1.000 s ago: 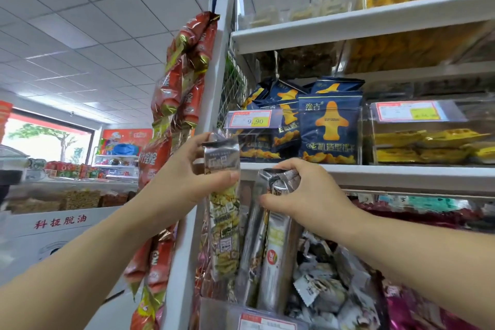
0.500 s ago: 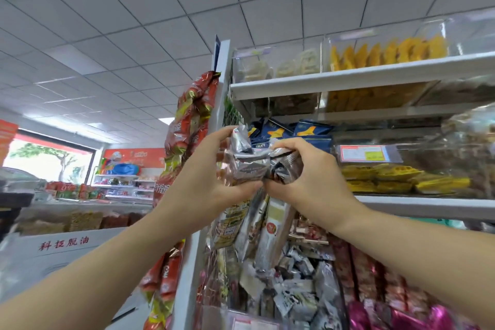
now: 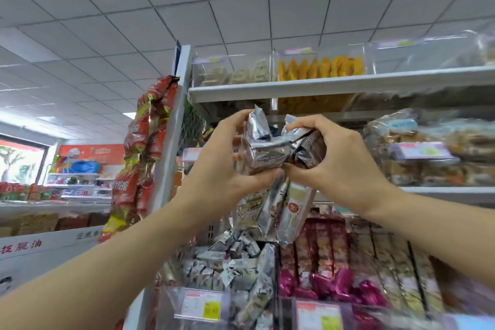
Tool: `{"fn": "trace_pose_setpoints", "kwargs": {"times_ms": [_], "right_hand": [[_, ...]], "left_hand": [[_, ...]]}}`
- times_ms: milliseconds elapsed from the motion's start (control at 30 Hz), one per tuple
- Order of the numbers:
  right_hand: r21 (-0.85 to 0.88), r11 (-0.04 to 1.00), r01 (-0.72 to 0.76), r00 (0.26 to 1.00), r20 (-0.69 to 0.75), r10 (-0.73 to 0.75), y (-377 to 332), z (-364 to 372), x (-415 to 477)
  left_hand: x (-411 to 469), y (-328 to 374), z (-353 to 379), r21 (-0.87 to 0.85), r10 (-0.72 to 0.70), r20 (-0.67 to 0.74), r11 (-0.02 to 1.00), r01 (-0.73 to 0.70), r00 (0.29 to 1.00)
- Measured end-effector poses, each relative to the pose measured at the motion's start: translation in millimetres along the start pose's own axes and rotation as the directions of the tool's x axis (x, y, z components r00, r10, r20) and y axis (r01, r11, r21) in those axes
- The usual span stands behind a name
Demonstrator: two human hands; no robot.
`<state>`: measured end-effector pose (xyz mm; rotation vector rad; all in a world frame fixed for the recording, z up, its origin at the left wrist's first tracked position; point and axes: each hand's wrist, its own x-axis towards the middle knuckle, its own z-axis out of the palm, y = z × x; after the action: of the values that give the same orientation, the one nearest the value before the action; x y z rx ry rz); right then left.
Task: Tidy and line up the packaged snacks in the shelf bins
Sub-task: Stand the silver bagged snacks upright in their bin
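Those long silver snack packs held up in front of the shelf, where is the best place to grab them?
The silver snack packs are long and limp and hang straight down. They are probably best gripped at their crinkled top ends, from either side, as the left hand and right hand do. The bunch can then line up under its own weight.
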<state>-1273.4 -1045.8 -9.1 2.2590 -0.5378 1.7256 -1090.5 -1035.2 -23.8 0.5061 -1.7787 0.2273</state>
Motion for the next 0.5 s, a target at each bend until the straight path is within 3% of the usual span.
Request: {"fn": "trace_pose_setpoints", "kwargs": {"times_ms": [500], "right_hand": [[-0.426, 0.905, 0.012, 1.0, -0.002, -0.014, 59.0, -148.1, -79.7]], "left_hand": [[4.2, 46.1, 176.4, -0.334, 0.054, 0.049, 0.942, -0.035, 0.997]]}}
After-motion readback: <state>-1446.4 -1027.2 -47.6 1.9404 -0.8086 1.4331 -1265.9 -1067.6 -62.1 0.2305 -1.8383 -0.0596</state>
